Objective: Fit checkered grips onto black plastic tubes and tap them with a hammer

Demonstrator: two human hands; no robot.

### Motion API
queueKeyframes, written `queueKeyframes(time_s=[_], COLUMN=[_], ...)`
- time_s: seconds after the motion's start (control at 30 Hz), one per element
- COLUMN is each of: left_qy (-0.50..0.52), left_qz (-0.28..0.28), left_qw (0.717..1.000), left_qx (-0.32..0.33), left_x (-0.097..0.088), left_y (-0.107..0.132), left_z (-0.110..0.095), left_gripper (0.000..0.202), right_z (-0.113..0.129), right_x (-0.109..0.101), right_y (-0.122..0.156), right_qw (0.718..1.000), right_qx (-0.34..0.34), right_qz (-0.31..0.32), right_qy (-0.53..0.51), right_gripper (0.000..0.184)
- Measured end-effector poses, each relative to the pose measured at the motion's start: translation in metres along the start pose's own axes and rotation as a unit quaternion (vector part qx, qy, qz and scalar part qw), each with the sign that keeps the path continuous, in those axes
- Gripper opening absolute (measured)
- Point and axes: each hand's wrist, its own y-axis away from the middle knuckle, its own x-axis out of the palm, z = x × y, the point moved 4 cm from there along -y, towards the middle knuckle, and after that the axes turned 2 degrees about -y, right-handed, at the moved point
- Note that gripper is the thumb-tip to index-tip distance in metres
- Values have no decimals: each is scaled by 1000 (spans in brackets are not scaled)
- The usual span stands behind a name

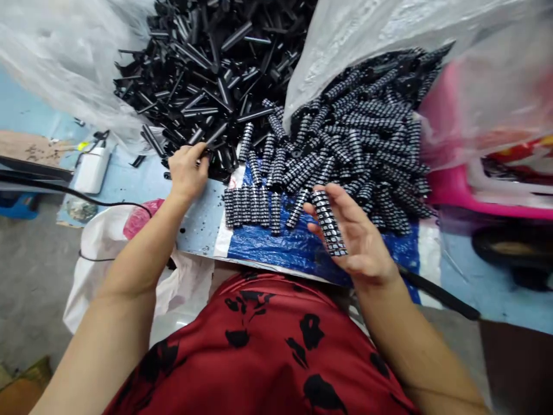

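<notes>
My right hand (360,242) holds up a curved black piece (329,223) covered in rows of shiny square studs, with thumb and fingers along its sides. My left hand (189,170) reaches into the near edge of a heap of plain glossy black pieces (207,75). Its fingers are curled round a plain black piece (216,135), partly hidden. Between the hands, several studded pieces stand side by side in a neat row (247,206) on a blue plastic sheet (268,248). A large heap of studded pieces (363,127) lies behind my right hand.
Clear plastic bags (367,34) drape around both heaps. At the right stands a pink bin (444,144), with a black round object (514,253) before it. A white bottle (93,167) and a black cable (64,189) are at the left. A white bag (93,276) hangs below the table edge.
</notes>
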Motion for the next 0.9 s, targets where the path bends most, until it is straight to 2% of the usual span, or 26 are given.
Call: queueKeyframes(time_s=[0.03, 0.1, 0.17, 0.27, 0.47, 0.57, 0.67, 0.73, 0.9], left_qy=[26, 62, 73, 62, 41, 27, 28, 51, 108], left_qz=[-19, -32, -26, -19, -3, 5, 9, 1, -34], left_qw=[999, 997, 997, 998, 995, 993, 994, 994, 990], left_qx=[-5, -17, -23, -29, -89, -114, -105, -94, -85], left_x=[0, -1, -3, -9, -12, -13, -19, -26, -51], left_y=[3, 8, 10, 8, -13, -16, -12, -7, 7], left_z=[5, 11, 12, 13, 24, 27, 29, 31, 22], left_gripper=[38, 38, 34, 27, 38, 40, 27, 22, 49], right_z=[-1, -5, -13, -24, -28, -25, -24, -26, -34], right_x=[1, 5, 9, 15, 22, 23, 24, 24, 26], right_y=[-2, -7, -11, -13, -14, -19, -25, -26, -25], right_qw=[999, 994, 983, 961, 946, 950, 954, 949, 932], right_qx=[22, 60, 105, 158, 202, 206, 195, 194, 188], right_qz=[-2, -14, -47, -96, -101, -103, -108, -132, -195], right_qy=[-26, -86, -143, -206, -234, -208, -200, -212, -239], right_gripper=[112, 103, 89, 82, 78, 75, 68, 66, 65])
